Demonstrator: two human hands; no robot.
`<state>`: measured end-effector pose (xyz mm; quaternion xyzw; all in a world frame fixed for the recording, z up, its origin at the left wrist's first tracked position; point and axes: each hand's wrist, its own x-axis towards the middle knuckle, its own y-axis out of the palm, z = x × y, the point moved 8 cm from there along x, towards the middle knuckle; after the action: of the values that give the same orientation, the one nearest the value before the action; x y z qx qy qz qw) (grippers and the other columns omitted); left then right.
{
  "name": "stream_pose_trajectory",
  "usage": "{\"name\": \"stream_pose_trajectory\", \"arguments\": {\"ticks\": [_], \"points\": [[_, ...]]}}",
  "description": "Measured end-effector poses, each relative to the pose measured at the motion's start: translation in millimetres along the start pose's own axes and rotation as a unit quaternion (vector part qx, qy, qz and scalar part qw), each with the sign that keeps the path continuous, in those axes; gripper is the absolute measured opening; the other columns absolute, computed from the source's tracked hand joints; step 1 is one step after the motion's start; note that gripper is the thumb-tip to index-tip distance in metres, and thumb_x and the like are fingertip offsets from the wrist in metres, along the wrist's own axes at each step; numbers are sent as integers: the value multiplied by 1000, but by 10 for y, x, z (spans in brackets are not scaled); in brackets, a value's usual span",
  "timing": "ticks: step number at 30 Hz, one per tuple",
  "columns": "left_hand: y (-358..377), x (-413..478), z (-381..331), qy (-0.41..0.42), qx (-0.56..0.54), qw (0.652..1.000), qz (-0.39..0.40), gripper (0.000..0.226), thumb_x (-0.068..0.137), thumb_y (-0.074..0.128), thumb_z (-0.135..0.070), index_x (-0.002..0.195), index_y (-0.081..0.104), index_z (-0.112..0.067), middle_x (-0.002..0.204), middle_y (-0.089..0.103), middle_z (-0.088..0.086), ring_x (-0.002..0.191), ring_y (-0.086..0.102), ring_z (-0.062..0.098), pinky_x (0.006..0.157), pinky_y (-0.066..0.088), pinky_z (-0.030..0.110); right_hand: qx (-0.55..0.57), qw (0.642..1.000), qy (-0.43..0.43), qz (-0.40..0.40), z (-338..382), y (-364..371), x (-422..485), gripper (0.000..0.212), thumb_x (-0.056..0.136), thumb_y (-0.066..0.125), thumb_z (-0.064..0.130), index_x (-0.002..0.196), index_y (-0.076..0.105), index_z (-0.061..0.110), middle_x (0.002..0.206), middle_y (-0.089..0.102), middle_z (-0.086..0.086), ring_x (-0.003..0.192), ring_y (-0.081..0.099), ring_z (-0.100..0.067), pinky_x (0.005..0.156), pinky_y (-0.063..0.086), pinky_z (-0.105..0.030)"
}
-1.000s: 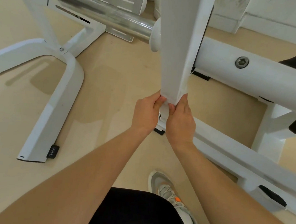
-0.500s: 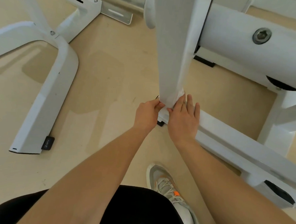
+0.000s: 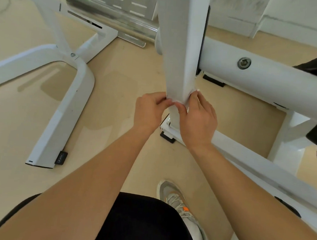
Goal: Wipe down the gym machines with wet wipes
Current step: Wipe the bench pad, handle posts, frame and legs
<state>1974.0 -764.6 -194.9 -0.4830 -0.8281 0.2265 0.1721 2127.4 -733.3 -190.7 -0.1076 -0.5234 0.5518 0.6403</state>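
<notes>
Hands first: both are down low on the white post (image 3: 178,47) of the machine, close to where it meets the base. Left hand (image 3: 151,108) comes in from the left side of the post and right hand (image 3: 198,118) from the right, with the thumbs nearly meeting on the face toward the camera. Each grip is clamped, fingers curled round the post with the wipe (image 3: 181,102) pinched underneath. The wipe is white on white so it's hard to make out. You can see a crumpled edge poking out by the right hand's fingertips and a bit between the thumbs. It's wrapped round the post like a band, so its long side runs across the post, not along it.

The post itself stands upright, long axis going from the base rail (image 3: 261,167) straight up and out of the top of the shot. Its foot sits on the rail just below the hands, with a black pad (image 3: 167,136) under the rail's end on the floor (image 3: 119,81).

Behind the post a fat white tube (image 3: 266,83) runs off to the right, with a bolt (image 3: 244,63) in its side. A chrome bar (image 3: 111,16) sticks out to the left near the top, a bit blurry. Further left a curved white leg (image 3: 62,114) lies flat on the floor, well apart from the hands. Bottom of frame: black shorts (image 3: 139,223) and a grey shoe (image 3: 182,207) with an orange tag, near the rail.
</notes>
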Motion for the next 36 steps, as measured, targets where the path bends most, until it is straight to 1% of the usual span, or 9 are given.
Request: {"name": "stream_pose_trajectory", "arguments": {"ticks": [3,5,7,13,19,24,29,33,36], "points": [[-234,-93,-301,-8,-56,998,-40,7,87,73,-18,88,79,-14,76,74,-2,70,66,16,71,51,33,30,999,10,-7,130,-253,120,47,93,55,42,118,67,4,102,76,-9,100,70,-28,71,55,-36],[-376,-207,-475,-19,-77,995,-53,12,87,75,-14,98,79,-15,85,76,-13,83,72,4,84,55,24,44,999,22,14,183,-412,133,34,93,58,35,113,70,12,85,74,-5,82,69,-28,58,48,-30],[-490,-358,-623,-29,-77,995,-60,14,86,76,-12,100,78,-14,86,75,-13,81,72,-1,88,56,25,63,997,35,28,209,-637,119,22,91,67,26,109,72,14,78,72,-5,70,67,-31,54,43,-29],[-607,-846,-1257,20,-46,998,-43,7,88,73,-21,86,74,-28,75,73,-11,61,70,8,69,57,31,126,986,20,106,254,-1557,138,21,95,65,29,114,67,20,93,72,1,77,66,-26,60,40,-30],[-263,-931,-1715,11,-79,996,-37,19,85,73,-23,79,56,-28,77,66,-8,69,67,15,65,51,27,86,971,31,219,-59,-2136,671,30,94,65,34,118,50,27,85,59,12,77,61,-16,66,53,-38],[49,-880,-1775,-35,-167,976,-132,16,90,70,-18,82,56,-19,73,59,-11,64,56,-1,61,41,10,71,968,-9,240,-141,-2116,1055,21,96,63,22,112,50,23,97,62,1,84,60,-21,73,53,-38],[264,-706,-1722,-81,-253,939,-220,14,93,67,-13,86,55,-18,75,56,-13,64,54,-2,63,39,7,41,978,-70,194,-43,-1943,1406,12,95,60,13,106,57,18,101,61,-2,89,57,-24,76,50,-36],[431,-588,-1570,-129,-273,924,-236,8,95,63,-9,92,58,-15,83,57,-13,70,57,0,63,40,4,-36,956,-55,285,-161,-1548,1446,16,98,54,23,109,65,22,111,62,-2,98,58,-23,81,50,-38],[576,-587,-1470,-179,-321,903,-225,6,97,61,-17,101,57,-20,94,60,-13,78,61,1,63,42,5,-45,947,-52,315,-213,-1455,1422,25,100,48,29,113,69,25,115,67,1,102,61,-23,85,52,-41]]}}
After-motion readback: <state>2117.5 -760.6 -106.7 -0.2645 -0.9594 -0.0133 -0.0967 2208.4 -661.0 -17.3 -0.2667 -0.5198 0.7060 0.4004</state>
